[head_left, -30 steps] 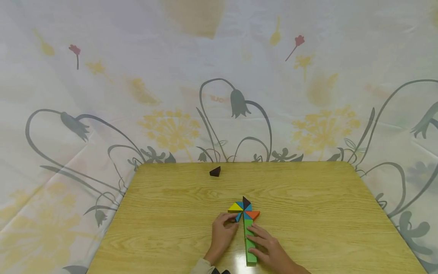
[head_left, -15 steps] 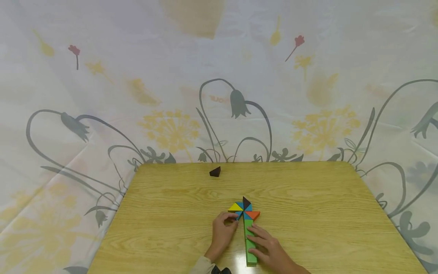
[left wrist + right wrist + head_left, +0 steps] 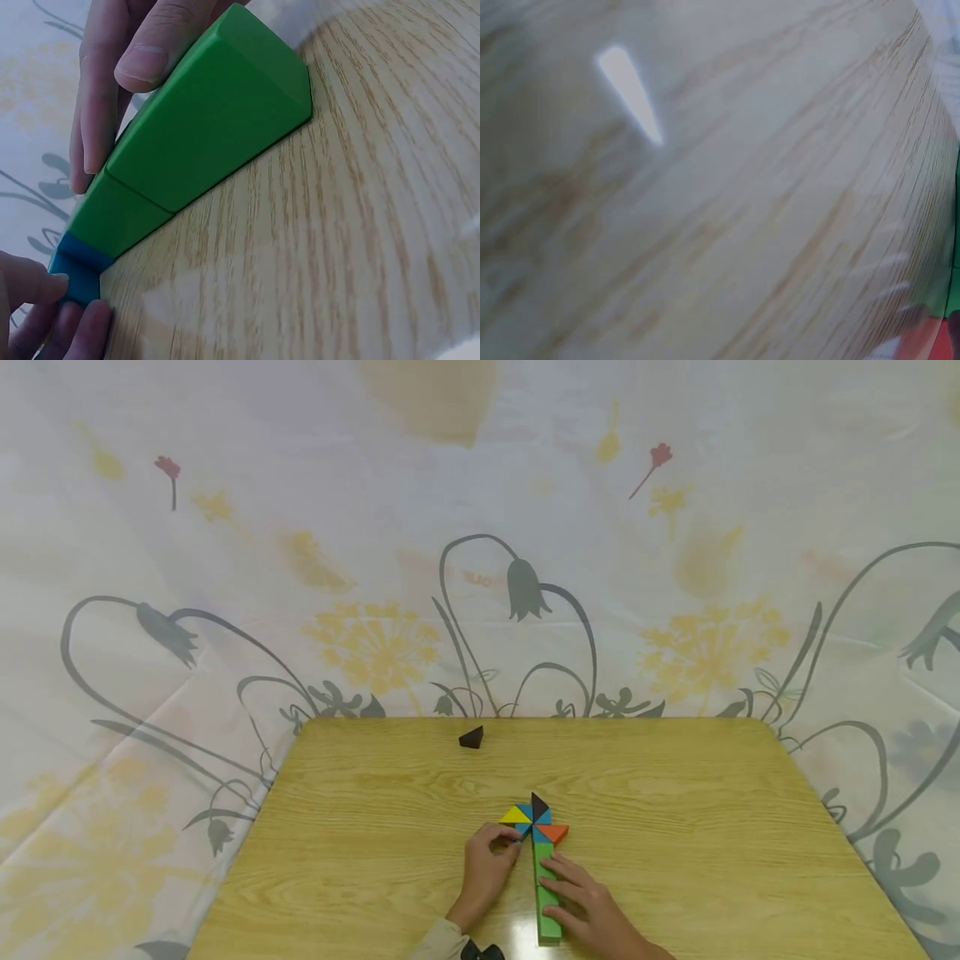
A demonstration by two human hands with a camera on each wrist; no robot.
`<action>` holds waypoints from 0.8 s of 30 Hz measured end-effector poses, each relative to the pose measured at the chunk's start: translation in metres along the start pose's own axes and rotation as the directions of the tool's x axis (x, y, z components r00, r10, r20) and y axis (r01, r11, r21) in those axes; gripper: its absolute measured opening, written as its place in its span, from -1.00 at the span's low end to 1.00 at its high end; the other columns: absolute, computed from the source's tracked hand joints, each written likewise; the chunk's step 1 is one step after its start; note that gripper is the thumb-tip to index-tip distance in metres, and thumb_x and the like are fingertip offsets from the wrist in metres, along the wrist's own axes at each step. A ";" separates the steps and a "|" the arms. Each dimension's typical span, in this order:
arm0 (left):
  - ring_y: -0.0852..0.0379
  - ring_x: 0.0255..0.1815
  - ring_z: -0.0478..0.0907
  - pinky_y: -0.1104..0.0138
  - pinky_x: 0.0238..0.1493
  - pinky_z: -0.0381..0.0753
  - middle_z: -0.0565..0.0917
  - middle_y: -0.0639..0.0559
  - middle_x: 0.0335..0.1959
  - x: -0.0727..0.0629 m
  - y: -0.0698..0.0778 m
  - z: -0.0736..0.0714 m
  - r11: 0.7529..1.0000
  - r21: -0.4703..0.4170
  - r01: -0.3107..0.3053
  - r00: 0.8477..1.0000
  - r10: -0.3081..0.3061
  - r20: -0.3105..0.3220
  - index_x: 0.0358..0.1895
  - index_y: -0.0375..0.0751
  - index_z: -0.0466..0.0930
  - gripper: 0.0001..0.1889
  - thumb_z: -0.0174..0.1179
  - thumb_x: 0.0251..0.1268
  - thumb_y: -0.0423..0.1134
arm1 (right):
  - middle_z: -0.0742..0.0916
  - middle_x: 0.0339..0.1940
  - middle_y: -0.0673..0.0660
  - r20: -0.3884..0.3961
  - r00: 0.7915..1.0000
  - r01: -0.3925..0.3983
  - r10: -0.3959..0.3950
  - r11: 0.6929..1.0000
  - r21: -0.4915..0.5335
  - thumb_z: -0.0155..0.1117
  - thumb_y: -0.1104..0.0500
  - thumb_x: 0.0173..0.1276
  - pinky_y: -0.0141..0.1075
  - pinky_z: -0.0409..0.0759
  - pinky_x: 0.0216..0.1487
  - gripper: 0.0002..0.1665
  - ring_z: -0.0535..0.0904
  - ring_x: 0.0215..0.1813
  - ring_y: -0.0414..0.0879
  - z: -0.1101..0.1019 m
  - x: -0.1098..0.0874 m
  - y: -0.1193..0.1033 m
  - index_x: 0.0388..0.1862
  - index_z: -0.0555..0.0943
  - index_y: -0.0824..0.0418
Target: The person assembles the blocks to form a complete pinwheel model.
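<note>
On the wooden table lies a pinwheel of triangular blocks, with a yellow block [image 3: 513,816], a dark brown block [image 3: 538,807] and an orange block [image 3: 553,833] set around several blue ones. Two green blocks [image 3: 548,923] run end to end from it toward the person, forming a stem. With thumb and fingertips, the left hand [image 3: 485,870] pinches a blue triangular block [image 3: 77,279] at the pinwheel's lower left, close against the other pieces. The right hand [image 3: 594,910] rests its spread, relaxed fingers on the right side and top of the green stem.
A loose dark brown block [image 3: 472,737] lies near the far edge of the wooden table [image 3: 675,785]. Behind the table hangs a white cloth [image 3: 375,510] printed with flowers.
The left hand has turned and pushed the blue triangular block up and in against the pinwheel's centre. The right hand has stayed on the green blocks.
</note>
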State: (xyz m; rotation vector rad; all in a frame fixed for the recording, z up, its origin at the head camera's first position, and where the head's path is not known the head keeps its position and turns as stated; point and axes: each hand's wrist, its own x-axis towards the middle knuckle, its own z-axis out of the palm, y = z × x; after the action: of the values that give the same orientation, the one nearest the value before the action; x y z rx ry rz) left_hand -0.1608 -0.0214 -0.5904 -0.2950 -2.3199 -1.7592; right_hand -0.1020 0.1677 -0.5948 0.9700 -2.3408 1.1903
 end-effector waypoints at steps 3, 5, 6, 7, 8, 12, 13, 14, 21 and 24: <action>0.09 -0.34 0.59 0.35 -0.24 0.59 0.64 -0.03 -0.36 0.002 0.001 -0.001 1.000 -0.006 0.012 1.000 -0.012 0.004 -0.34 -0.24 0.70 -0.87 0.30 0.05 -0.51 | 0.57 0.19 0.26 -0.003 1.000 0.008 -0.008 1.000 -0.003 0.42 0.22 0.14 -0.53 0.25 0.27 -0.53 0.38 0.30 0.12 0.000 0.001 0.000 0.06 0.63 0.29; 0.12 -0.33 0.59 0.35 -0.22 0.58 0.64 -0.03 -0.36 0.003 0.003 -0.003 1.000 -0.001 0.022 1.000 -0.022 0.009 -0.34 -0.23 0.70 -0.89 0.30 0.07 -0.49 | 0.57 0.19 0.26 -0.001 1.000 0.003 -0.003 1.000 -0.006 0.41 0.21 0.15 -0.52 0.26 0.27 -0.54 0.39 0.30 0.13 0.000 0.000 0.001 0.06 0.63 0.28; 0.13 -0.33 0.58 0.36 -0.22 0.58 0.64 -0.02 -0.36 0.005 0.003 -0.005 1.000 0.007 0.021 1.000 -0.021 0.013 -0.34 -0.23 0.70 -0.90 0.29 0.08 -0.47 | 0.57 0.19 0.26 0.001 1.000 0.001 -0.001 1.000 -0.012 0.41 0.20 0.15 -0.51 0.27 0.26 -0.54 0.39 0.30 0.13 0.000 0.000 0.001 0.06 0.63 0.28; 0.14 -0.32 0.58 0.35 -0.21 0.57 0.65 -0.01 -0.35 0.006 0.004 -0.007 1.000 0.013 0.016 1.000 -0.017 0.020 -0.33 -0.23 0.70 -0.91 0.29 0.11 -0.45 | 0.57 0.19 0.26 0.005 1.000 -0.004 0.004 1.000 -0.017 0.41 0.20 0.16 -0.50 0.29 0.26 -0.54 0.39 0.29 0.13 0.000 0.000 0.002 0.06 0.63 0.27; 0.15 -0.31 0.58 0.35 -0.21 0.57 0.65 0.00 -0.35 0.008 0.006 -0.009 1.000 0.019 0.014 1.000 -0.014 0.028 -0.33 -0.22 0.69 -0.93 0.29 0.12 -0.43 | 0.57 0.19 0.25 0.009 1.000 -0.008 0.008 1.000 -0.021 0.40 0.19 0.17 -0.49 0.30 0.26 -0.54 0.39 0.29 0.14 -0.001 0.000 0.002 0.06 0.63 0.27; 0.11 -0.29 0.58 0.36 -0.27 0.58 0.64 0.02 -0.31 0.022 0.012 -0.020 1.000 0.031 0.007 0.999 -0.008 0.048 -0.28 -0.24 0.69 -0.94 0.26 0.21 -0.37 | 0.56 0.20 0.25 0.020 1.000 -0.016 0.017 0.999 -0.029 0.39 0.17 0.18 -0.49 0.30 0.26 -0.54 0.39 0.29 0.14 -0.002 0.000 0.003 0.07 0.63 0.27; 0.09 -0.28 0.58 0.36 -0.29 0.59 0.64 0.01 -0.30 0.027 0.014 -0.024 1.000 0.029 0.002 0.999 -0.003 0.048 -0.26 -0.25 0.68 -0.93 0.25 0.23 -0.36 | 0.56 0.20 0.26 0.021 1.000 -0.014 0.015 1.000 -0.027 0.39 0.16 0.19 -0.50 0.29 0.26 -0.54 0.39 0.29 0.14 -0.002 0.000 0.003 0.08 0.63 0.27; 0.08 -0.27 0.58 0.37 -0.31 0.59 0.64 0.02 -0.28 0.033 0.015 -0.027 0.999 0.032 0.004 0.999 -0.005 0.046 -0.25 -0.24 0.69 -0.92 0.24 0.24 -0.35 | 0.56 0.20 0.26 0.022 1.000 -0.012 0.012 1.000 -0.021 0.39 0.17 0.19 -0.50 0.28 0.26 -0.54 0.38 0.29 0.14 -0.002 0.000 0.004 0.08 0.62 0.27; -0.03 -0.27 0.57 0.38 -0.43 0.61 0.62 -0.09 -0.24 0.072 0.024 -0.049 0.996 0.041 -0.077 0.997 0.077 0.007 -0.22 -0.23 0.67 -0.91 0.23 0.24 -0.40 | 0.55 0.20 0.27 0.026 1.000 0.013 -0.013 1.000 0.001 0.39 0.20 0.18 -0.45 0.32 0.26 -0.54 0.37 0.31 0.13 -0.001 0.000 0.003 0.07 0.61 0.30; -0.06 -0.28 0.58 0.38 -0.46 0.60 0.62 -0.13 -0.25 0.087 0.024 -0.057 0.990 0.065 -0.123 0.992 0.124 -0.016 -0.23 -0.28 0.68 -0.90 0.23 0.21 -0.46 | 0.56 0.20 0.26 0.028 1.000 0.004 -0.004 1.000 0.005 0.40 0.20 0.17 -0.41 0.37 0.23 -0.54 0.36 0.31 0.12 0.000 -0.002 0.004 0.07 0.62 0.29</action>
State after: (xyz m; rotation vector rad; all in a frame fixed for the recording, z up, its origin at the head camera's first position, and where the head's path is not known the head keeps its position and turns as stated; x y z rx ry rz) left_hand -0.2344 -0.0670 -0.5283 -0.3991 -2.2862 -1.6189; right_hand -0.1036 0.1697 -0.5980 0.9985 -2.3580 1.1885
